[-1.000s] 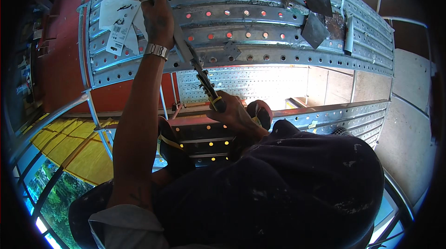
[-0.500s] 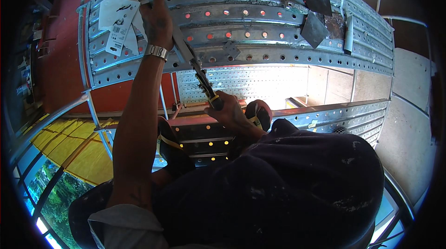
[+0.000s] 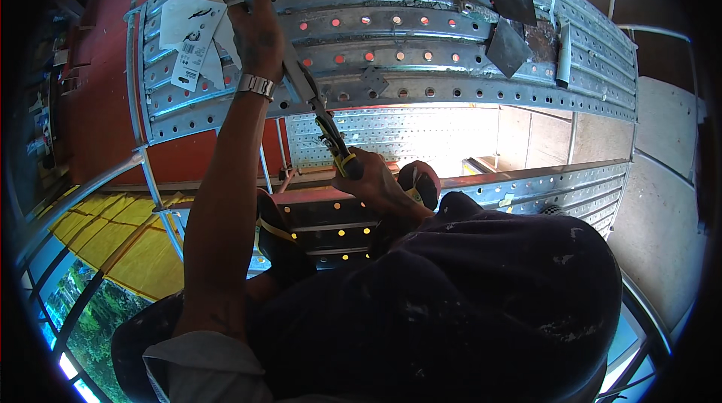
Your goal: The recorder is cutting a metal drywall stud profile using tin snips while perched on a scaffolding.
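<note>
My left hand [image 3: 258, 34], with a metal watch at the wrist, grips a long grey metal strip [image 3: 304, 86] that runs diagonally over the perforated scaffold plank [image 3: 436, 57]. My right hand [image 3: 368, 177] is closed round the yellow-and-black handles of a cutting tool [image 3: 335, 146], probably snips, whose head meets the strip's lower end. Torn white packaging cards [image 3: 188, 19] lie left of my left hand. Dark plates [image 3: 509, 52], a small perforated bracket [image 3: 376, 83] and a pale tube [image 3: 563, 57] rest on the plank.
A nearer plank [image 3: 571, 189] is under my feet. A gap between the planks shows a lower deck [image 3: 391, 132]. Scaffold tubes [image 3: 110, 177] frame both sides, with yellow sheeting [image 3: 113, 245] and trees at lower left and concrete [image 3: 665, 132] at the right.
My left hand and the strip are very slightly lower and farther right than a second ago. My right hand still grips the tool, with little visible movement.
</note>
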